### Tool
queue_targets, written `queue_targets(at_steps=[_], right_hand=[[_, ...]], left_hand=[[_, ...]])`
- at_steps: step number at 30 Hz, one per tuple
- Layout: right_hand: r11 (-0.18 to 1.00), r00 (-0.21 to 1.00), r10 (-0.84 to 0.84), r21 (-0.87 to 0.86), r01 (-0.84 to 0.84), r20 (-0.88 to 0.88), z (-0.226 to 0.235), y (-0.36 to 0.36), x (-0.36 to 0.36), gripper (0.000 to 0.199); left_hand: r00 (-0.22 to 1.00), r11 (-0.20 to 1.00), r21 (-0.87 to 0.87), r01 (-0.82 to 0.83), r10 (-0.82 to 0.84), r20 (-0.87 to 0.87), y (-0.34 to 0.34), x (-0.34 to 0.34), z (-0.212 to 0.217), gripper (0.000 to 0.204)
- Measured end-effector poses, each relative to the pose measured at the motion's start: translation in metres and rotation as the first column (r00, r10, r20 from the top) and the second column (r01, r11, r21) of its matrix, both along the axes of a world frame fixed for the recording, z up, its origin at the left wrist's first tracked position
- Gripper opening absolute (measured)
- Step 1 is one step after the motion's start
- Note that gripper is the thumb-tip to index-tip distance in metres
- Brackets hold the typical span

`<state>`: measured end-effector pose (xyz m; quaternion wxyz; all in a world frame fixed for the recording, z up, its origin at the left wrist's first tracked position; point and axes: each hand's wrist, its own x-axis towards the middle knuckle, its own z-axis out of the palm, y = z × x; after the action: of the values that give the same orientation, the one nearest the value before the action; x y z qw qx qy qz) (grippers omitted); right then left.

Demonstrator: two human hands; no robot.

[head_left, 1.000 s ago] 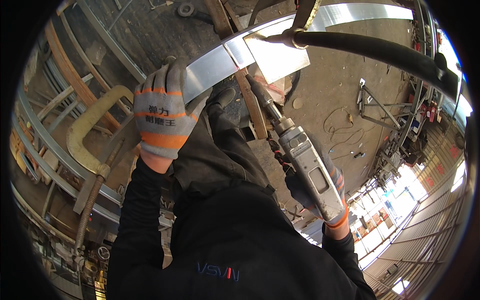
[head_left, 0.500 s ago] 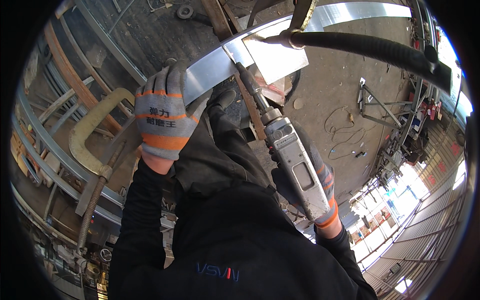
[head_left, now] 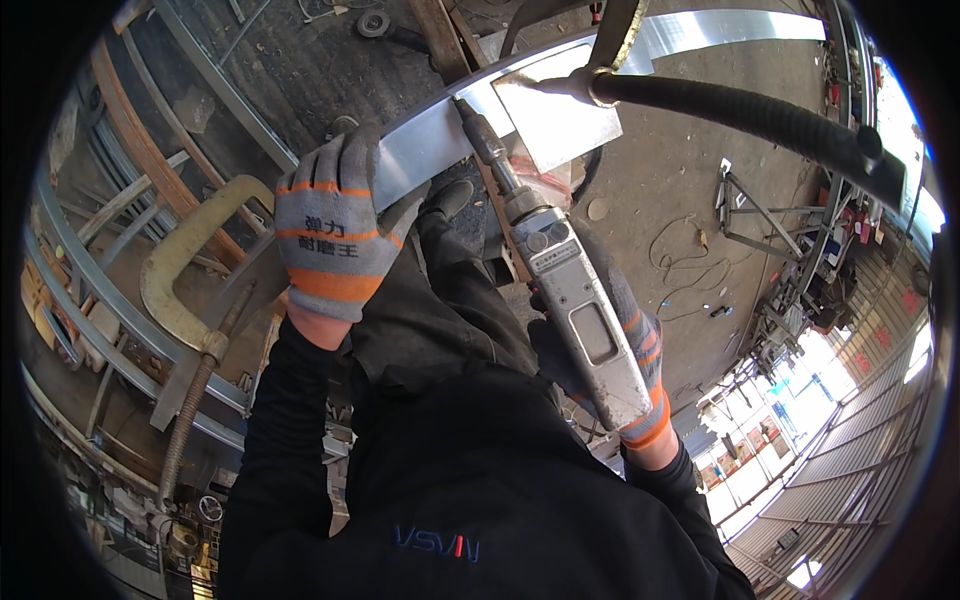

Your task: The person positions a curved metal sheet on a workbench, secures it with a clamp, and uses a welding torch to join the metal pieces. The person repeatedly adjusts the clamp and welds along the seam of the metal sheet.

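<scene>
My left hand point(head_left: 330, 215), in a grey and orange work glove, grips the near end of a curved, shiny metal strip point(head_left: 425, 150). Its fingers curl over the strip's edge, and the thumb is mostly hidden. My right hand point(head_left: 640, 335), gloved alike, is wrapped round the grip of a silver power drill point(head_left: 585, 300); the body hides part of that grip. The drill's dark, narrow nose points away from me, with its tip at the strip's face, just left of a bright flat plate point(head_left: 575, 125). Whether the tip touches the metal I cannot tell.
A clamp with a thick black screw point(head_left: 740, 110) sits over the plate. To the left, a large yellowish C-clamp point(head_left: 165, 270) stands by curved metal rails point(head_left: 110, 310). A brown beam point(head_left: 438, 40) runs under the strip. A cable point(head_left: 690, 255) lies on the floor at right.
The drill and my right hand have shifted left and slightly away from me, bringing the nose further over the strip. My left hand keeps its hold on the strip.
</scene>
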<state>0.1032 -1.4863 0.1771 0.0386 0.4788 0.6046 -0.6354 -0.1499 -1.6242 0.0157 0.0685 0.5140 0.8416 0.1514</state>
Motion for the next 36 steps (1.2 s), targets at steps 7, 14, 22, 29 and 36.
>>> queue_targets(at_steps=[7,14,22,29,36], right_hand=[[0.899,0.955,0.295,0.349,-0.266,-0.033,-0.015,0.006,0.003,0.047],[0.849,0.938,0.346,0.419,-0.322,0.020,-0.012,0.006,-0.003,0.044],[0.842,0.936,0.353,0.431,-0.324,0.014,-0.013,0.007,-0.002,0.047],[0.934,0.949,0.310,0.206,-0.292,-0.061,-0.011,0.007,0.018,0.062],[0.903,0.946,0.323,0.286,-0.321,0.042,-0.007,0.004,0.016,0.055]], left_hand=[[0.993,0.998,-0.050,-0.030,0.036,0.113,-0.004,0.001,0.000,0.091],[1.000,1.000,0.005,-0.010,0.010,0.013,-0.002,0.000,-0.001,0.084],[1.000,1.000,-0.017,-0.014,0.014,0.008,-0.001,0.000,-0.001,0.084],[0.999,0.998,0.055,0.003,-0.005,0.043,0.002,-0.003,0.000,0.082],[1.000,0.997,0.074,0.015,-0.016,0.007,0.003,-0.003,0.001,0.081]])
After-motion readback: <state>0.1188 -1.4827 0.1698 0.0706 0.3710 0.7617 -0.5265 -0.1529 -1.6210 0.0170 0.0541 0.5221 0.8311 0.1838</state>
